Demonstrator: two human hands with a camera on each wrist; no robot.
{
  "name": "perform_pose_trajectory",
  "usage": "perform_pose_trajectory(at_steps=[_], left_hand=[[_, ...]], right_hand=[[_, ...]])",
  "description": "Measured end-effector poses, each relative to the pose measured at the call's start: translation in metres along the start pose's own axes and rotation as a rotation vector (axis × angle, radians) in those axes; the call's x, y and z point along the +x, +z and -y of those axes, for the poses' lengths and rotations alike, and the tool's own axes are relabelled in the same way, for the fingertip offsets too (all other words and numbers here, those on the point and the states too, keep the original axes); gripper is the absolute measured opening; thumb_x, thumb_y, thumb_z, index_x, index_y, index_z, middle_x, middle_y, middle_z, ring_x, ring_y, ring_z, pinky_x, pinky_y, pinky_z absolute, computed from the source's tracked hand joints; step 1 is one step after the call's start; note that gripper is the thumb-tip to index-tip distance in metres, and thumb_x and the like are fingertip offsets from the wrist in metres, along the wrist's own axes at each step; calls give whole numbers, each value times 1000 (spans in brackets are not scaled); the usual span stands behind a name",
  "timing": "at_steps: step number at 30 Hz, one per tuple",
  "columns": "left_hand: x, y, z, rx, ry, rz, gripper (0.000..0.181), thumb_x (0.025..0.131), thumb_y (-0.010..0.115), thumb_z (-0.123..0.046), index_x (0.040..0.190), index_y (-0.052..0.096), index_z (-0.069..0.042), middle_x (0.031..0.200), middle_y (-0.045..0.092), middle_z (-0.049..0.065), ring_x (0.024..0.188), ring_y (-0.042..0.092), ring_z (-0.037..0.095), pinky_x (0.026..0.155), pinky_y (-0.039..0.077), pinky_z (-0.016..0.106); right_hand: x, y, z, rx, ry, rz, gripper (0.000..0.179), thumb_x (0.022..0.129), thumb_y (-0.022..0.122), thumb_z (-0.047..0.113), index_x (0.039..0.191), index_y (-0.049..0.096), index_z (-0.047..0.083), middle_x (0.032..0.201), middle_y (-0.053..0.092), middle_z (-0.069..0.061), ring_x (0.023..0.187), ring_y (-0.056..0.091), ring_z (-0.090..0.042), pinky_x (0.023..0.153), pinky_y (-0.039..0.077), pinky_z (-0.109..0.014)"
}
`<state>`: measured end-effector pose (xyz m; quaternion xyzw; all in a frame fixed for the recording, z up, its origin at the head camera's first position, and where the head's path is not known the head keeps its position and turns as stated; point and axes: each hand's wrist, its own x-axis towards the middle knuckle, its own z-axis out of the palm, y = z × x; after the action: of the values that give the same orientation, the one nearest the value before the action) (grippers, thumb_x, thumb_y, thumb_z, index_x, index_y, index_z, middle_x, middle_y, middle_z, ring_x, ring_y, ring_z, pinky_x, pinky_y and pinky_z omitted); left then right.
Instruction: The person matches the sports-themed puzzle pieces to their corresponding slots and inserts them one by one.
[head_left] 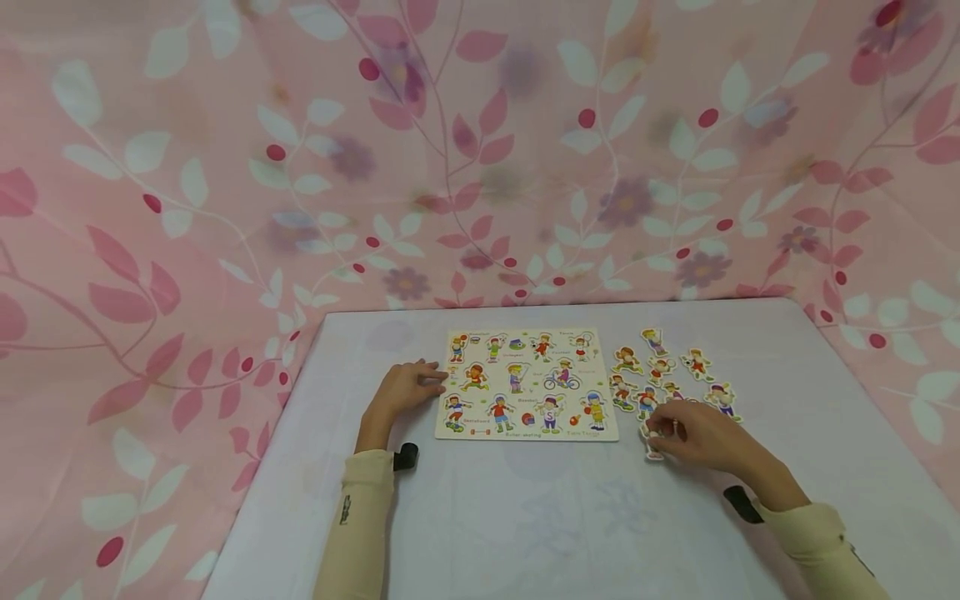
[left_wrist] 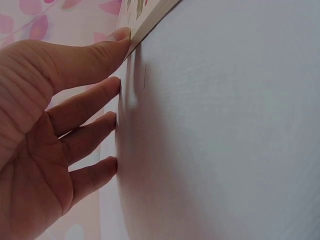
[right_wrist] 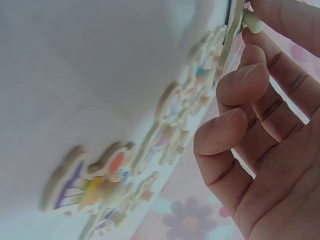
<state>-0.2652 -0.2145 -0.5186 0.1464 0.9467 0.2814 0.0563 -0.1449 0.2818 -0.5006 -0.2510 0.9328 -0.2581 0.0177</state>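
Several cutouts crowd the right hand pinching one piece; the relaxed left hand touches a board.

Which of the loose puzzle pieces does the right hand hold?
The lowest piece in the head view: the right hand pinches its pale knob, while the other loose pieces in view lie on the table.

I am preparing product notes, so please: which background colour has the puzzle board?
The puzzle board has a cream background, seen best in the head view.
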Motion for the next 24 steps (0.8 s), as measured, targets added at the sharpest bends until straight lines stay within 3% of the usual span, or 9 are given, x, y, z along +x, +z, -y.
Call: perform_pose_trajectory(at_steps=[8,16,24], left_hand=[[0,1,-2,-19,-4,4,29,85,78,-25,113,77,-17,133,62,7,136,44,32,114,28,51],[0,-1,1,-11,-2,-6,29,85,78,-25,113,77,-17,132,62,6,136,44,32,114,28,50],[-2,-1,-3,-17,10,-10,28,85,79,-23,111,77,-15,131,63,9,134,45,34,112,30,52]], right_hand=[[11,-5,8,3,-60,-11,20,80,83,20,92,67,20,78,53,16,63,48,-6,54,41,-21],[32,-8,21,27,-16,12,18,83,81,26,91,66,22,76,53,14,64,48,-6,55,41,-23],[54,-8,28,43,-61,13,17,84,80,22,91,66,17,76,54,13,64,49,-9,56,41,-24]])
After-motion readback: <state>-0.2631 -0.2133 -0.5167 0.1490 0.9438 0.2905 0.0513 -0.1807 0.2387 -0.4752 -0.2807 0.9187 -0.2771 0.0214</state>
